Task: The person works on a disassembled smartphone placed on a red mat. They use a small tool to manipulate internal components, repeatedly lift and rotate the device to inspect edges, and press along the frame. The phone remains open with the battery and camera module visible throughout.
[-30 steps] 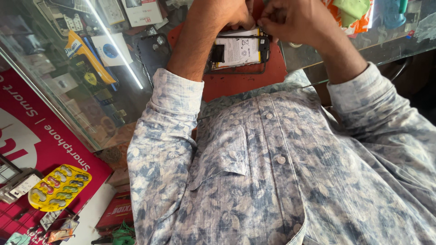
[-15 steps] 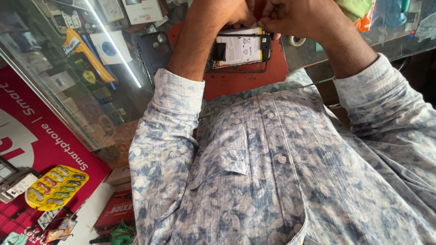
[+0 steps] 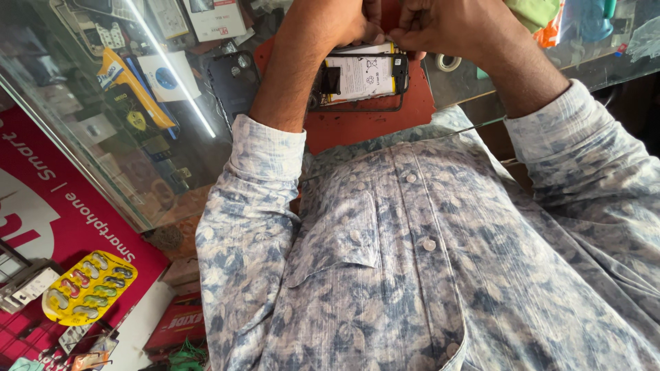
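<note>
On the red mat: an opened phone (image 3: pixel 361 77) is laid flat, with its back off and its white battery shown.
Red mat (image 3: pixel 371 120): it is spread on the glass counter (image 3: pixel 124 130), close to the person's chest.
Left hand (image 3: pixel 344 24): it is held at the top edge of the opened phone, and its fingers are curled in. Whether something is pinched cannot be told, since the fingertips are cut off by the picture's edge.
Right hand (image 3: pixel 447 24): it is pressed close to the left hand, over the top right corner of the phone. Its fingers are bent down, and what is gripped cannot be told.
Both hands: they are kept together, knuckle to knuckle.
Dark back cover (image 3: pixel 234 79): it is laid just left of the mat.
Tape roll (image 3: pixel 449 62): it is seen on the glass, right of the phone.
Yellow pack (image 3: pixel 89 287): it is hung low on the left, well apart from the hands.
Patterned shirt (image 3: pixel 426 261): most of the view is filled by it.
</note>
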